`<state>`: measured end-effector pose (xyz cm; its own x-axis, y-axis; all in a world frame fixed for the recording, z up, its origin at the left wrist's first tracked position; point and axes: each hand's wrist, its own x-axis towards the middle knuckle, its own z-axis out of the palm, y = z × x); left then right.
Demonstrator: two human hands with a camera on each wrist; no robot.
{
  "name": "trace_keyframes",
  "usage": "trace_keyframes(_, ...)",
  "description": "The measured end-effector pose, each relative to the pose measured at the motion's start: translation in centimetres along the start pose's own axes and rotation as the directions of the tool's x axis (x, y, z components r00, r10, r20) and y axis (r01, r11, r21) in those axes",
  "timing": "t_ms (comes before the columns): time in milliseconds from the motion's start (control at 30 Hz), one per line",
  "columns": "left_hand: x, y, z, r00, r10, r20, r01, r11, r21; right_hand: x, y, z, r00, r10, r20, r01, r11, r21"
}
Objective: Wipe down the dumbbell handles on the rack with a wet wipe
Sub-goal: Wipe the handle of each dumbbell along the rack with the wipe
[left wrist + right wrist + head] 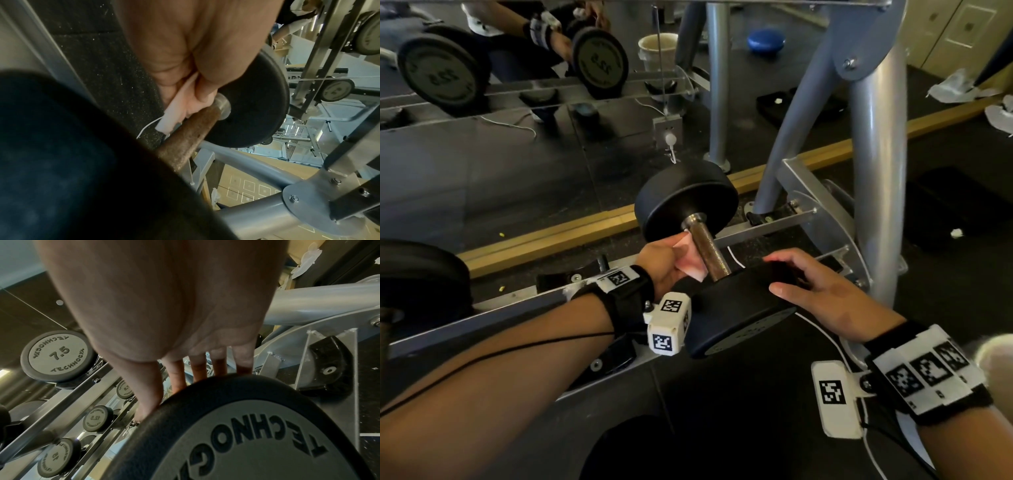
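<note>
A black dumbbell (688, 202) lies across the grey rack rails (517, 301), its rusty brown handle (710, 251) pointing towards me. My left hand (664, 265) pinches a pale pink wet wipe (690, 262) and holds it against the left side of the handle. In the left wrist view the wipe (174, 113) touches the handle (191, 134) near the far head's steel collar. My right hand (815, 291) grips the rim of the near head (739, 308), thumb and fingers curled over it. The right wrist view shows the fingers (199, 369) over the head's edge (205, 394).
A mirror (517, 120) behind the rack reflects dumbbells and my arms. Another dumbbell head (417, 277) sits at the left on the same rail. The rack's grey upright tubes (873, 171) rise at the right. Crumpled white wipes (959, 87) lie on the floor far right.
</note>
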<state>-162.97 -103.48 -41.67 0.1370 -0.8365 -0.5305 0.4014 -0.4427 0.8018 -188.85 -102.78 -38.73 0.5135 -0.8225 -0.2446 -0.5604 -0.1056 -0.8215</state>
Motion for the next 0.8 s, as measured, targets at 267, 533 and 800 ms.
trace_keyframes(267, -1.0, -1.5, -0.9, 0.991, -0.023, 0.131, 0.011, 0.996, 0.091, -0.1, -0.1, 0.0, 1.0, 0.01, 0.002, -0.01, 0.999, 0.031)
trace_keyframes(533, -0.6, -0.6, -1.4, 0.994, 0.101, 0.051, -0.106, 0.988, 0.116, -0.1, 0.0, -0.1, 1.0, 0.014, 0.014, -0.015, 0.998, 0.062)
trace_keyframes(800, -1.1, -1.5, 0.2, 0.989, 0.099, 0.107, -0.118, 0.975, 0.189, -0.1, 0.0, -0.1, 1.0, 0.015, 0.005, -0.015, 0.998, 0.066)
